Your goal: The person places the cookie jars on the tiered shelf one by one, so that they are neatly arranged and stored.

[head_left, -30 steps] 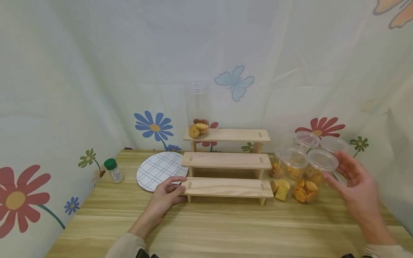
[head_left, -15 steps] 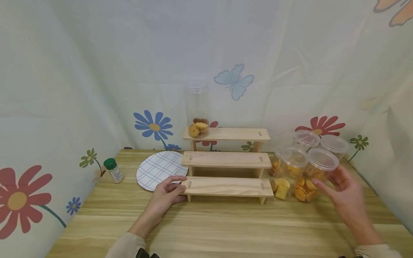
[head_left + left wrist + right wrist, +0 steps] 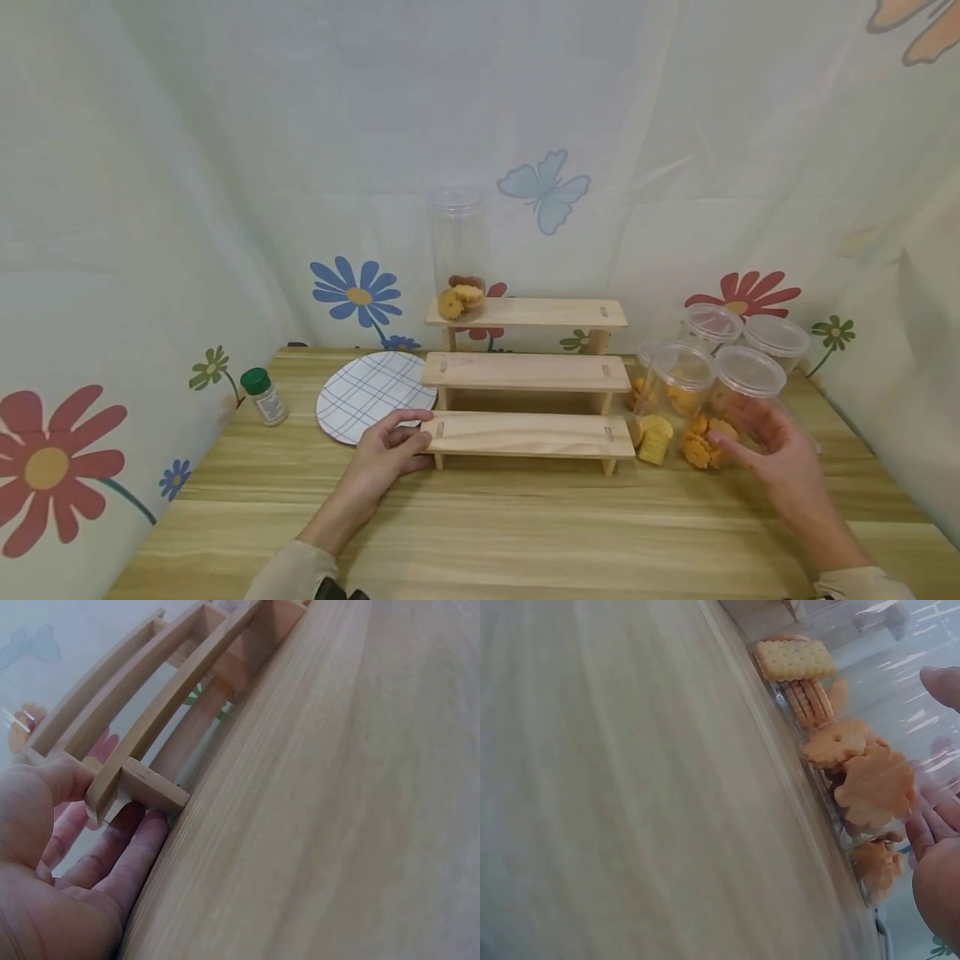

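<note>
My left hand [image 3: 382, 454] grips the left end of the lowest shelf of a three-tier wooden stand [image 3: 525, 433]. In the left wrist view, the thumb lies over the board's end while other fingers reach beneath, beside the stand's leg. At the right my right hand [image 3: 787, 467] is round the side of a clear lidded jar [image 3: 750, 371] of flower-shaped biscuits [image 3: 874, 784], thumb in front and fingers behind. This jar stands upright on the table. Left of it is another clear jar [image 3: 682, 367], with rectangular crackers [image 3: 795, 660] inside.
More lidded jars [image 3: 712, 323] crowd behind these two. A tall biscuit jar [image 3: 459, 242] stands on the top shelf's left end. Left of the stand lie a checked round plate [image 3: 367, 392] and a green-capped bottle [image 3: 264, 398]. A flowered curtain [image 3: 637, 125] closes off the back.
My right hand has moved left and slightly down, from beside the front right jar to round its side. The left hand, the stand and the jars have kept their places.
</note>
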A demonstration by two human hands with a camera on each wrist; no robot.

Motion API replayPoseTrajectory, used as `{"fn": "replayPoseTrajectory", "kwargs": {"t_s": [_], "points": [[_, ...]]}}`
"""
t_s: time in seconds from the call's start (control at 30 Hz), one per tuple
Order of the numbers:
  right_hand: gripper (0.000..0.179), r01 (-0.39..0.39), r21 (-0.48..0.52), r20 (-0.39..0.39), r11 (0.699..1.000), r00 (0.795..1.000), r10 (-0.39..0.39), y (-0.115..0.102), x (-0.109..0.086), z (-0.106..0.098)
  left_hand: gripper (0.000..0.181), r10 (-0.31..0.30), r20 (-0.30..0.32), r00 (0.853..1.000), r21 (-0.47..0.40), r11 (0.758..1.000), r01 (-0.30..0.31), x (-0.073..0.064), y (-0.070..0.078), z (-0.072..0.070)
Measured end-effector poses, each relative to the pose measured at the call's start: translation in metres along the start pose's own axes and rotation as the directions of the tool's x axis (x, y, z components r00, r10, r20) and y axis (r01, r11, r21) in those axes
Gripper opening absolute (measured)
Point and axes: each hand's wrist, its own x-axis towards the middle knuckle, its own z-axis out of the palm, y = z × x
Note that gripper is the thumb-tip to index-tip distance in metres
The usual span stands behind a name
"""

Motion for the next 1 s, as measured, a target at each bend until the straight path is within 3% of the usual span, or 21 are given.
{"fn": "replayPoseTrajectory", "kwargs": {"t_s": [0.27,0.43,0.57,1.0], "points": [[0.057,-0.04,-0.03,0.06,0.999,0.997,0.042,0.006,0.0,-0.004,0.035,0.002,0.002,1.0,-0.012,1.0,-0.002,-0.001,0.0,0.0],[0.063,-0.042,-0.136,0.083,0.99,0.995,0.054,0.009,-0.002,-0.006,0.035,0.005,0.008,1.0,-0.015,1.0,-0.005,-0.001,0.0,0.0],[0.067,-0.051,-0.163,0.099,0.985,0.993,0.068,0.011,-0.002,-0.007,0.035,0.005,0.013,1.0,-0.014,1.0,-0.005,-0.001,0.0,0.0],[0.057,-0.063,-0.081,0.082,0.995,0.994,0.07,0.012,-0.001,-0.008,0.035,0.009,0.02,1.0,-0.018,1.0,-0.008,-0.001,0.001,0.0]]}}
